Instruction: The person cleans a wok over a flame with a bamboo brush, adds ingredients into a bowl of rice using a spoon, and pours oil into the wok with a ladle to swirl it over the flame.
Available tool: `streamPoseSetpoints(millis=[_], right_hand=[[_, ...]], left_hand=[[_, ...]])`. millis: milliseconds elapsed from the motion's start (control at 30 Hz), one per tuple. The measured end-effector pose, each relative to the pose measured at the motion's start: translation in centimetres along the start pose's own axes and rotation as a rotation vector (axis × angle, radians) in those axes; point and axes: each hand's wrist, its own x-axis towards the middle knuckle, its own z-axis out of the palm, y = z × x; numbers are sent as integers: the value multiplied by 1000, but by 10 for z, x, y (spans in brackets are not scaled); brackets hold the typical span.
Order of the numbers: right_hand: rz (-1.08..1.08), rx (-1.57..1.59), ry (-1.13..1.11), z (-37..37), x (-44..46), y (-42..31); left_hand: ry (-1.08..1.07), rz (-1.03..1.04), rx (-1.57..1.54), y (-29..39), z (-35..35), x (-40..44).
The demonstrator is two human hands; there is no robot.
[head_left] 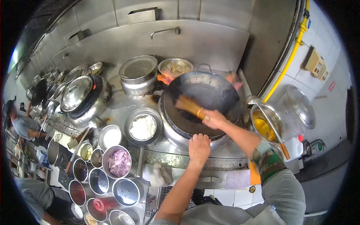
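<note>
- Wok (pixel 217 97): dark, loop-handled, right of centre on a steel burner ring (pixel 176 139); flame (pixel 165 78) by its left edge.
- Lidded pot (pixel 77 93): far left, on the stove.
- Sliced purple onion (pixel 119 164): heaped in a steel container (pixel 115 148), among others.
- Long-handled pan (pixel 140 112): left of the wok, bearing white food (pixel 143 128).
- Bamboo brush (pixel 193 108): inside the wok; bristle end blurred, contact with the wall too smeared to confirm.
- Left hand (pixel 199 147): fingers side by side at the near rim; thumb hidden, so whether it pinches the rim cannot be told.
- Right hand (pixel 214 119): closed around the brush handle. Step in hand, as judged: scrubbing the wok's interior. Next move, as judged, calls for a steady rim, bristles pressed along the curve, and knuckles clear of hot metal.
- Ladle (pixel 285 150): right of the wok, wooden-ended, lying across a pot of yellow liquid (pixel 262 127).
</note>
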Motion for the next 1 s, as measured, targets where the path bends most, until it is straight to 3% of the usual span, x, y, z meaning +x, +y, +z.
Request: streamPoseSetpoints(millis=[33,100,133,167,233,267,300,367,433,467,567,633,700,767,867,933,1000], right_hand=[[-57,336,-123,-5,-8,-2],[187,375,-360,-53,-9,-5],[-19,-40,-138,-42,11,30],[275,-139,50,-42,23,29],[312,-182,-17,-23,35,24],[139,-223,-50,-10,25,14],[-295,98,120,12,15,26],[-346,117,50,23,17,55],[39,-144,-66,-40,25,40],[139,-178,55,-40,40,43],[-42,-178,-95,-25,36,33],[-356,-78,-140,-31,12,39],[-245,-62,-267,-52,27,41],[33,-204,-87,-38,58,24],[78,-79,6,-12,59,14],[-264,180,63,8,58,36],[-2,377,90,2,55,9]], left_hand=[[10,-6,9,-3,-2,2],[-56,4,1,-1,-6,1],[-68,14,5,-1,-4,-1],[-49,26,-21,-3,-2,-1],[-24,29,-40,-7,-2,0],[-23,37,-47,-6,-2,-1],[-25,50,-45,-10,-4,0],[-27,84,-43,-18,-11,7],[-52,125,-54,-23,-14,-1],[-38,162,-79,-32,-14,3],[-32,190,-102,-57,-28,8],[-47,296,-42,-78,-43,16],[-65,300,2,-91,-54,19],[-94,364,-3,-105,-54,30],[-134,358,34,-116,-60,35],[-164,376,58,-115,-63,37],[-170,351,44,-116,-63,35]])
